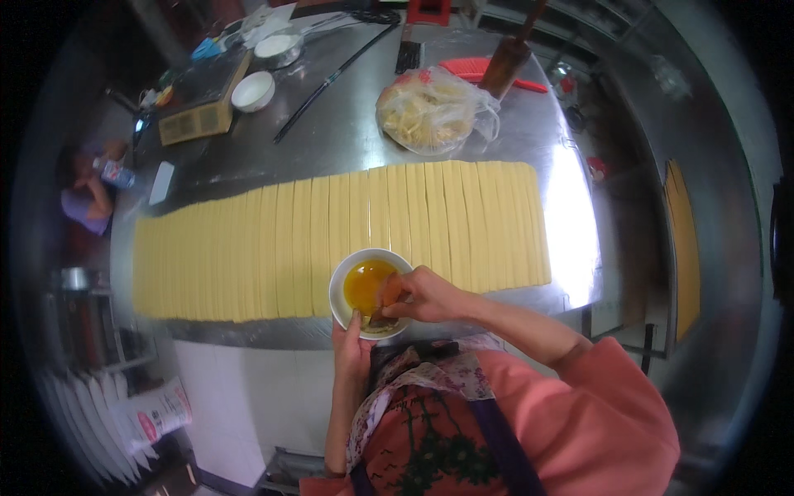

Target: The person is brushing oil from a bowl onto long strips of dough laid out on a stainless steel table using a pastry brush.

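Observation:
A white bowl (337,291) with orange-yellow liquid (365,281) is held over the near edge of a long row of pale yellow dough strips (463,223). My left hand (354,343) grips the bowl from its near side, thumb over the rim. The fingers of my right hand (418,295) are bent together and reach down into the bowl from the right. Something small and brownish shows at the fingertips; its kind cannot be made out. Side by side, the strips lie across the steel table (331,124), cut crosswise into narrow bands.
Beyond the strips lie a plastic bag of pale food (430,112), a wooden rolling pin (506,66), a brush (408,56), and a thin dark rod (335,78). A second white bowl (253,91) stands beside a wooden box (196,122). A person (87,186) sits at the left.

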The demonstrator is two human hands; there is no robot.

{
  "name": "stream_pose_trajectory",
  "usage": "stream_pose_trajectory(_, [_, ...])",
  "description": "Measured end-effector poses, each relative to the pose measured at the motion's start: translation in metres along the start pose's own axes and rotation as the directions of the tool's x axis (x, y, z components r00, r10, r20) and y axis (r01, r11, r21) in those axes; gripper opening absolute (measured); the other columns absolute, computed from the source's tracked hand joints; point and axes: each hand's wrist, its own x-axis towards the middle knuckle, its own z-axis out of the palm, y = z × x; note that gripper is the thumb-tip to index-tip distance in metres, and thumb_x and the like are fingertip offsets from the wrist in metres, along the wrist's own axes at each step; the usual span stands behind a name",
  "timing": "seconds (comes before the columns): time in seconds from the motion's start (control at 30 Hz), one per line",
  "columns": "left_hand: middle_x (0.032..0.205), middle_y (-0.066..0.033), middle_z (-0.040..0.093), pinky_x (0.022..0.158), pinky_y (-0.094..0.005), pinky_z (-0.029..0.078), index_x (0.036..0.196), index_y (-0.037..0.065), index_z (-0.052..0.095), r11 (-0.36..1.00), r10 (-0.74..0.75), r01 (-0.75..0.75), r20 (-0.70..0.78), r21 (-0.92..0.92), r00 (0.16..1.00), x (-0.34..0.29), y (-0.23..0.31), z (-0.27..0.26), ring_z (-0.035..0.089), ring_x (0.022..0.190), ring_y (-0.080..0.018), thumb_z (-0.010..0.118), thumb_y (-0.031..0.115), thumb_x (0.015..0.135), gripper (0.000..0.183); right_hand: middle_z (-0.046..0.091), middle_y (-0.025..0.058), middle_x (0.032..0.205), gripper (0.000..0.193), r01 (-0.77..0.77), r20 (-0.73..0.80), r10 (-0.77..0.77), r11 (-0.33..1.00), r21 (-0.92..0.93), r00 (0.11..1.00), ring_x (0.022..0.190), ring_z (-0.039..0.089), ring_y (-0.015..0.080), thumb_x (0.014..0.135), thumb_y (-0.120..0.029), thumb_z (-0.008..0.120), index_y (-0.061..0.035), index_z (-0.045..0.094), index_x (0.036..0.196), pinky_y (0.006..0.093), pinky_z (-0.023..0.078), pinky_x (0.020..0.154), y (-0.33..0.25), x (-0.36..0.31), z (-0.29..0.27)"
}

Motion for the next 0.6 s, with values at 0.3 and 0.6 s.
stream_pose_trajectory(0.3, [0.127,-0.0118,0.045,0.086,-0.0382,0.049,0.134,0.010,0.031,0.981,-0.095,0.074,0.110,0.180,0.989,0.059,0.080,-0.003,0.051,0.112,-0.0238,0.048,0.015,0.093,0.045,0.064,0.0086,0.083,0.016,-0.025,-0.401,0.224,0.895,0.445,0.888,0.074,0.061,0.0134,0.082,-0.004,0.062,0.0038,0.059,0.095,0.0262,0.050,0.068,0.010,0.052,0.019])
stream_pose_trajectory(0.6, [0.127,-0.0121,0.046,0.088,-0.0432,0.048,0.133,0.007,0.032,0.983,-0.157,0.146,0.099,0.110,0.983,0.084,0.086,-0.009,0.051,0.113,-0.0261,0.049,0.021,0.093,0.046,0.065,0.0097,0.083,0.018,0.187,-0.624,0.400,0.723,0.665,0.671,0.073,0.063,0.0145,0.084,-0.010,0.060,0.0034,0.059,0.096,0.0275,0.053,0.066,0.050,0.047,-0.030])
